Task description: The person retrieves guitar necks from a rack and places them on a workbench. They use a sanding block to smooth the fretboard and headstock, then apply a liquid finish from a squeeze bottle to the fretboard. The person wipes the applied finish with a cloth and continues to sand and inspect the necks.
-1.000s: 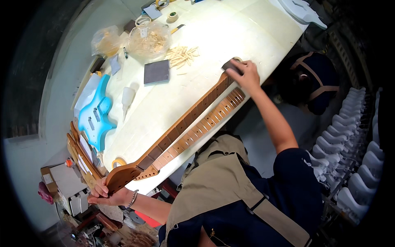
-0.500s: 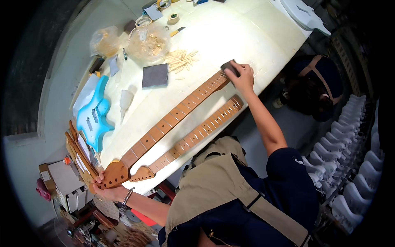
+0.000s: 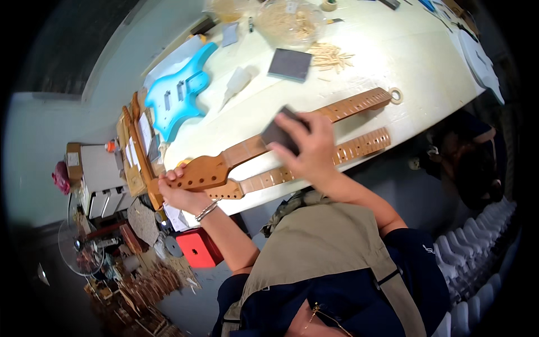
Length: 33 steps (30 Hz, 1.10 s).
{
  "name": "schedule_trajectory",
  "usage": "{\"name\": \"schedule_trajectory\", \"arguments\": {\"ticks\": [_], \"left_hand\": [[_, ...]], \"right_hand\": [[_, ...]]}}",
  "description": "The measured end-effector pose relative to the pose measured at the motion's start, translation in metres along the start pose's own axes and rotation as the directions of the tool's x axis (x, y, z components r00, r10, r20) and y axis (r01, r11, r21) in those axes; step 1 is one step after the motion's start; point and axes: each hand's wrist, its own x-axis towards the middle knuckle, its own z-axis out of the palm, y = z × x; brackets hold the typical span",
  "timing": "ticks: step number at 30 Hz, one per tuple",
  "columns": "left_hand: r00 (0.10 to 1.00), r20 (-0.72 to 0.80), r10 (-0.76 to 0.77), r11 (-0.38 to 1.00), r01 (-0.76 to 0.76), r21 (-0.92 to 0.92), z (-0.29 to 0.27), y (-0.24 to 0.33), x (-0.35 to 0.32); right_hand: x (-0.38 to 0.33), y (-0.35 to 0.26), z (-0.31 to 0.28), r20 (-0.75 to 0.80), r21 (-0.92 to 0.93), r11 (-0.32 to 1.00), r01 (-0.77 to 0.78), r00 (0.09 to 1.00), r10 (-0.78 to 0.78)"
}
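Headstock first in the head view: the left hand (image 3: 178, 192) curls around the paddle-shaped end of the upper guitar neck (image 3: 281, 137), fingers closed over its edge, apparently pinning it down so the long piece cannot slide or swing across the desk (image 3: 393, 50). The neck lies flat and diagonal, its far end reaching a small ring (image 3: 396, 95) near the desk's right side. The right hand (image 3: 314, 149) is clamped on a dark sanding block (image 3: 281, 132), fingers wrapped over the top and pressing it flat against the neck's face, about a third of the way along from the headstock. A second neck (image 3: 314, 163) lies just beside and parallel, nearer the desk's front edge, partly hidden under that wrist. Set well back, out of the working strip, are a blue guitar body (image 3: 178, 92), a grey square pad (image 3: 289, 64), a scatter of wooden sticks (image 3: 330, 55) and a clear bag of more sticks (image 3: 289, 21).
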Motion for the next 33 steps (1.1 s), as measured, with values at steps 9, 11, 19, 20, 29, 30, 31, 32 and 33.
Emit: {"name": "schedule_trajectory", "arguments": {"ticks": [9, 11, 19, 20, 29, 30, 31, 32, 33], "left_hand": [[0.999, -0.041, -0.005, 1.0, 0.005, 0.0, -0.006, -0.002, -0.003], [0.999, -0.024, -0.02, 0.999, 0.019, -0.047, -0.007, -0.004, -0.003], [0.999, 0.039, -0.009, 0.999, 0.007, 0.039, -0.019, -0.002, 0.008], [0.998, 0.06, -0.023, 0.999, 0.021, 0.035, -0.025, -0.004, 0.013], [0.994, 0.108, -0.028, 0.996, 0.019, 0.088, -0.064, -0.029, 0.037], [0.995, 0.097, -0.02, 0.997, 0.012, 0.079, -0.068, -0.038, 0.035], [0.996, 0.086, -0.004, 0.997, -0.002, 0.071, -0.069, -0.042, 0.034], [0.999, -0.034, 0.013, 0.983, -0.006, 0.184, -0.06, -0.049, 0.025], [0.999, -0.017, -0.027, 0.956, 0.031, 0.293, -0.06, -0.056, 0.022]], "right_hand": [[-0.001, -0.001, 0.009, -0.003, -0.07, 0.994, 0.081, 0.997, -0.082], [-0.001, -0.031, 0.015, 0.021, 0.034, 0.996, 0.083, 0.996, -0.084], [-0.001, 0.065, -0.022, 0.034, -0.066, 0.993, 0.101, 0.994, -0.099], [-0.001, 0.1, -0.04, 0.026, -0.152, 0.988, 0.03, 0.999, -0.026], [0.034, 0.338, -0.137, -0.123, -0.679, 0.729, -0.083, 0.992, -0.001], [0.046, 0.351, -0.138, -0.137, -0.664, 0.741, -0.1, 0.99, 0.011], [0.056, 0.361, -0.135, -0.121, -0.71, 0.699, -0.087, 0.993, 0.0], [0.069, 0.361, -0.126, -0.107, -0.749, 0.659, -0.07, 0.994, -0.016], [0.079, 0.357, -0.116, -0.098, -0.744, 0.667, -0.03, 0.993, -0.065]]}}
